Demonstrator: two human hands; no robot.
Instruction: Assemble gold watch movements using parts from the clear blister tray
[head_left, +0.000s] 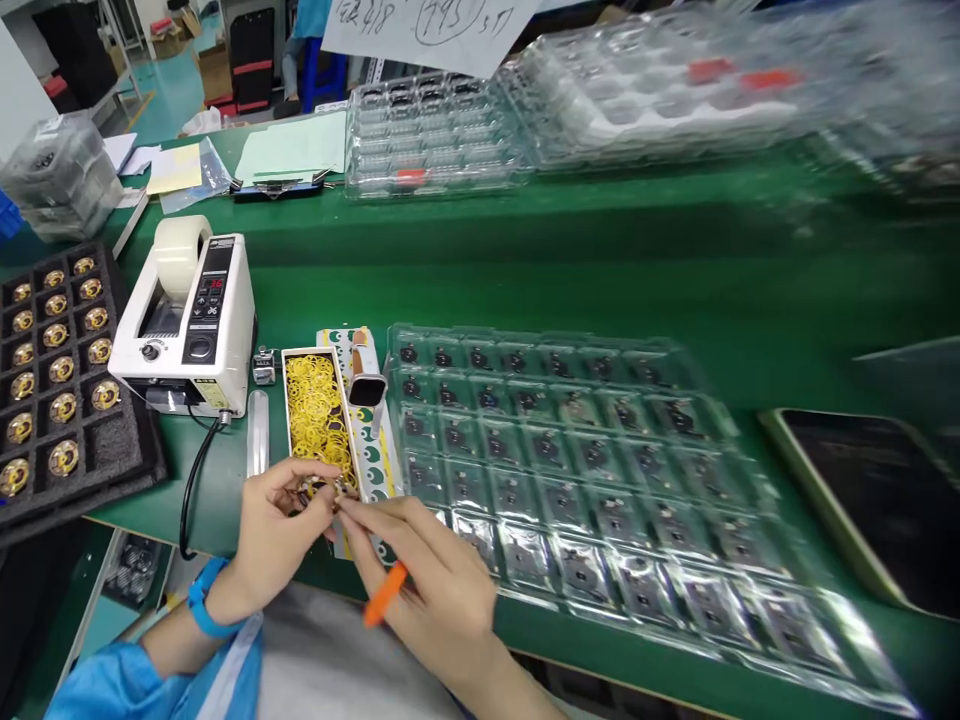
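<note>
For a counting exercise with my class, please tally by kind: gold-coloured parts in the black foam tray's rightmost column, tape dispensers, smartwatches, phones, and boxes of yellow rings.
Gold-coloured parts in the rightmost column of the black foam tray: 5
Tape dispenser: 1
Smartwatch: 1
Phone: 1
Box of yellow rings: 1
Total: 9

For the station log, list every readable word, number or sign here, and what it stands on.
"36": red digits on the display of the white tape dispenser.
"4/8", apparently: handwritten on the white sheet; its circled number and other characters are unclear.
Too small to read: the dispenser's top marking and yellow sticker.
</note>
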